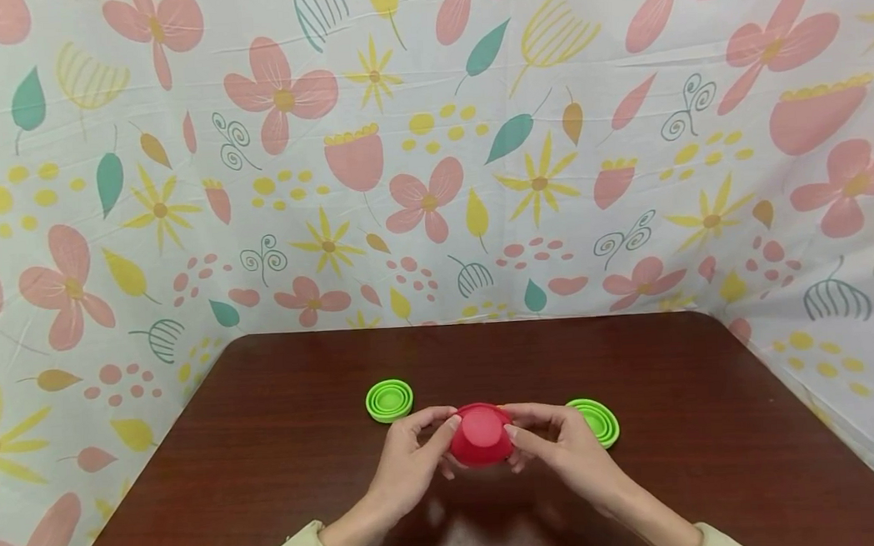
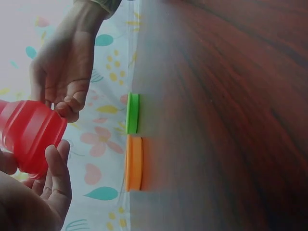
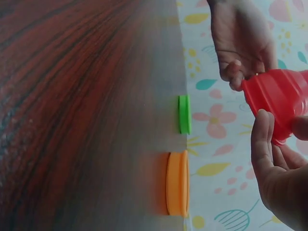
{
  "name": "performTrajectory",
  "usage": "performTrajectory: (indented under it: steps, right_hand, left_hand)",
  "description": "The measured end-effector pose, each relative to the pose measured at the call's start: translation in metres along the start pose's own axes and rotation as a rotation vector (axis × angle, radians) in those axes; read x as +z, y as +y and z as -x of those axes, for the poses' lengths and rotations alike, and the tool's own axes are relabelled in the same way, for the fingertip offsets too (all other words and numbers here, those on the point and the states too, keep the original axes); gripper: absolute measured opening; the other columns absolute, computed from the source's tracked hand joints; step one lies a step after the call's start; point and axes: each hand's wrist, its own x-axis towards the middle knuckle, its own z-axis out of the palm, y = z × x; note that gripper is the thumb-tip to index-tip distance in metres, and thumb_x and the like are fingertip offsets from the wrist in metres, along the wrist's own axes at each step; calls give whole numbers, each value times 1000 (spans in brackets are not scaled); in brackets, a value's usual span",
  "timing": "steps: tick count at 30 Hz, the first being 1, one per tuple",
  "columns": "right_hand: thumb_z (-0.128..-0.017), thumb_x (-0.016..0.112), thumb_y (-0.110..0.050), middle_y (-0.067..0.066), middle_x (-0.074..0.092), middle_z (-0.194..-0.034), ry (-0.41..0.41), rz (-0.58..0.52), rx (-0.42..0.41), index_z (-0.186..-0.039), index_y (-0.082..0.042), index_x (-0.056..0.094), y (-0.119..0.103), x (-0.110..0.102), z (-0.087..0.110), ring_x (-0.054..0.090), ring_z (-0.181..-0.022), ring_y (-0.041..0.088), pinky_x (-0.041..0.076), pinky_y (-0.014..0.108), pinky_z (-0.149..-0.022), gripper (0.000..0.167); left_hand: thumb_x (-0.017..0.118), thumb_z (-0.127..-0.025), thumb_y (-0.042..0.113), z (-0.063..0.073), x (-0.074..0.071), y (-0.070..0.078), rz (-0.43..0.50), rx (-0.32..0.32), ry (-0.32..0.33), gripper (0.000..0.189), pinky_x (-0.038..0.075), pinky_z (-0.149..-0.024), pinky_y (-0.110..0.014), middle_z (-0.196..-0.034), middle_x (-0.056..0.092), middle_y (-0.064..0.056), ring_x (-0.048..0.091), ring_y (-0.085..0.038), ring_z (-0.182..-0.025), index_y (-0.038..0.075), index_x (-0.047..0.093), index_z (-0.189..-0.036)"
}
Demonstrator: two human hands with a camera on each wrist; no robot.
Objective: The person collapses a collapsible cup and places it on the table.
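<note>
A red ribbed collapsible cup [image 1: 480, 435] is held a little above the dark wooden table [image 1: 268, 459], its flat base turned up towards the head camera. My left hand [image 1: 434, 440] grips its left side with curled fingers and my right hand [image 1: 528, 439] grips its right side. In the left wrist view the red cup [image 2: 29, 139] sits between my left hand [image 2: 48, 187] below and my right hand [image 2: 65, 72] above. The right wrist view shows the cup [image 3: 279, 98] pinched by my right hand [image 3: 272, 168], with my left hand [image 3: 240, 48] behind it.
A flattened green cup [image 1: 389, 399] lies left of the hands and another green one [image 1: 600, 420] lies to the right, partly behind my right hand. A flattened orange cup [image 3: 178, 183] lies on the table, hidden in the head view. A floral cloth [image 1: 429, 140] walls the table.
</note>
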Motion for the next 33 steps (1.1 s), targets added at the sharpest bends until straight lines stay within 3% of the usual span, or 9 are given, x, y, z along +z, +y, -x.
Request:
performTrajectory:
  steps: [6,10,17,22,28,33]
  right_hand:
    - [-103,67,-8,18,73,-107,17,31,5,-140,12,58,0,-3,1,73,-77,24,65,40,-75,42]
    - [-103,67,-8,19,73,-106,33,50,18,-140,11,58,-2,-2,0,72,-76,25,65,39,-75,43]
    - [-102,69,-10,19,74,-102,57,59,44,-137,9,62,-1,2,-3,72,-73,24,65,41,-74,40]
    - [-102,70,-12,20,74,-101,54,31,46,-138,10,61,1,3,-4,72,-72,23,65,41,-73,43]
    - [-104,68,-14,15,73,-103,38,-96,105,-142,10,57,0,3,-4,71,-77,21,65,38,-77,46]
    - [-103,66,-13,14,72,-111,19,-180,143,-145,10,54,-2,2,-3,72,-83,24,63,37,-83,50]
  left_hand:
    - [60,-107,11,1,-1,1,160,-40,-93,39,60,-66,-25,-106,74,-19,73,-21,-75,-12,59,-139]
    - [57,-105,7,1,-2,1,197,-39,-126,41,61,-68,-26,-106,70,-17,73,-18,-78,-14,56,-140]
    - [61,-101,4,1,-1,1,166,-37,-70,38,60,-65,-24,-101,66,-12,71,-16,-74,-13,61,-135]
    - [63,-98,-1,0,1,1,129,-40,-25,35,58,-62,-24,-100,68,-12,71,-23,-73,-11,64,-132]
    - [63,-98,-1,-2,2,0,57,-28,12,34,58,-61,-25,-101,70,-12,70,-32,-73,-3,65,-132]
    - [63,-98,-3,-3,3,-1,49,-6,31,34,57,-59,-26,-101,72,-14,70,-32,-70,4,60,-131]
